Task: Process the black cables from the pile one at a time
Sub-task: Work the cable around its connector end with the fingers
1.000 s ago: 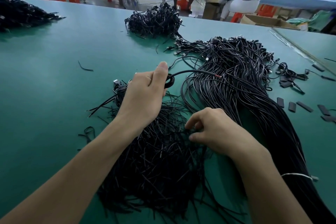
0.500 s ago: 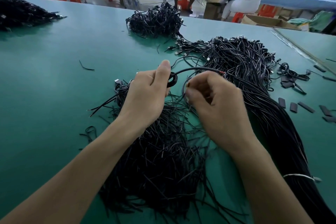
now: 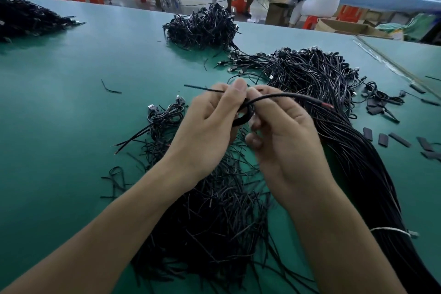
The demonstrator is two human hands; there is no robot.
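Above the green table [image 3: 71, 107] in the head view, the left hand [image 3: 207, 126] grips a coiled black cable [image 3: 243, 120] under its thumb while the right hand [image 3: 284, 138], fingers curled, pinches the same coil (red-tipped end pointing toward three o'clock), with the cable pile [image 3: 334, 112] at two o'clock.

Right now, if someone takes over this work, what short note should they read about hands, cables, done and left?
Left hand: grips the coiled cable, thumb on top; a thin tie sticks out leftward.
Right hand: curled fingers pinch the same coil; the red-tipped end passes over them.
Things: long cable bundle at right, loose ties under the forearms, a few small coils at left.
Done: this cable is coiled; those at left look finished.
Left: fasten this coil, apparently not yet tied, then the whole bundle.
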